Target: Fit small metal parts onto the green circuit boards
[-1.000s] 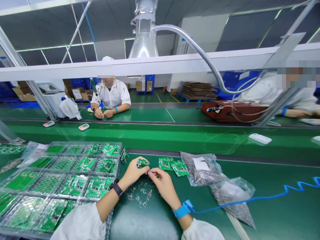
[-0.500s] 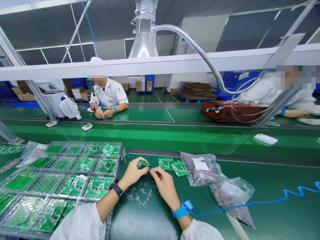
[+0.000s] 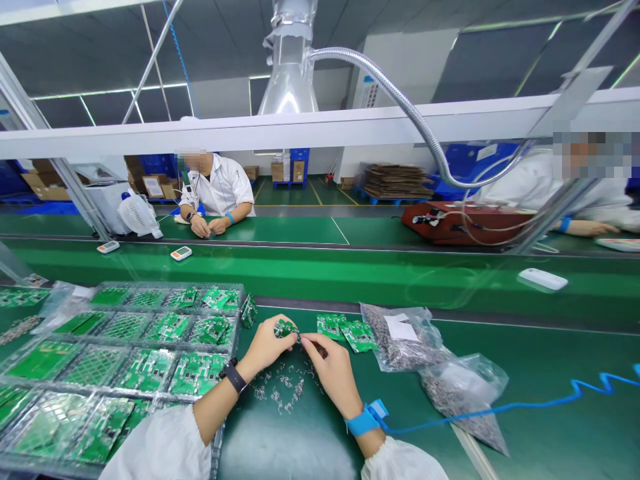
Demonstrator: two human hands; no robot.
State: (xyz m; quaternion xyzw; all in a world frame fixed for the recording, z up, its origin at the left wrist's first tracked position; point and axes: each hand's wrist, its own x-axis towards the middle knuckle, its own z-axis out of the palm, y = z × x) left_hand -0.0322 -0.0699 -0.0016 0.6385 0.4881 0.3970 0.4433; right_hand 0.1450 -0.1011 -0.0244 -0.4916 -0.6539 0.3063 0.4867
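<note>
My left hand (image 3: 265, 347) grips a small green circuit board (image 3: 284, 327) above the green bench mat. My right hand (image 3: 327, 363) is pinched at the board's right edge, fingers closed on a tiny metal part I can barely make out. Loose small metal components (image 3: 283, 390) lie scattered on the mat just below both hands. Two more green boards (image 3: 345, 330) lie flat to the right of the held one. A black watch sits on my left wrist and a blue strap (image 3: 365, 420) with a coiled blue cord on my right.
A clear compartment tray (image 3: 125, 347) of green boards fills the left side. Two plastic bags of small parts (image 3: 425, 353) lie to the right. Beyond runs a green conveyor with white devices (image 3: 543, 279). Two other people in white sit across; a metal hose hangs overhead.
My right hand has drawn slightly closer to the board's edge. The white devices on the conveyor have drifted to the right. The person across has shifted a little left.
</note>
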